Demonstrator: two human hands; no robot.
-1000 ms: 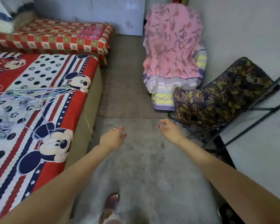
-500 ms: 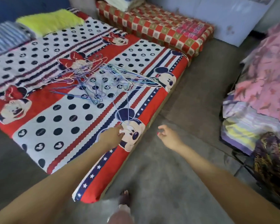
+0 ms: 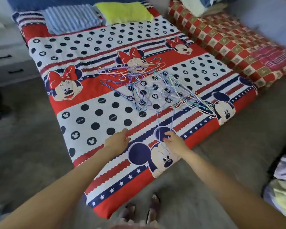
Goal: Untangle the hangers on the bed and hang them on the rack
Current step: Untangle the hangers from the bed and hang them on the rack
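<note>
From the head view, a tangled heap of thin wire hangers [image 3: 149, 86] in blue, purple and pink lies mid-bed on the red, white and navy cartoon-mouse bedspread [image 3: 92, 116]. The right hand [image 3: 173, 142] pinches a light-blue wire hanger [image 3: 158, 128] trailing from the heap. The left hand [image 3: 118, 140] hovers just beside it, fingers loosely curled, holding nothing.

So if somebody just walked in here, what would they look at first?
Probably the tangled pile of thin coloured wire hangers in the middle of the bed, on its bright red, white and blue cartoon mouse cover. Next, the two hands reaching over the bed's near edge: the right hand pinches one long hanger that trails from the pile, and the left hand hovers beside it, holding nothing.
</note>
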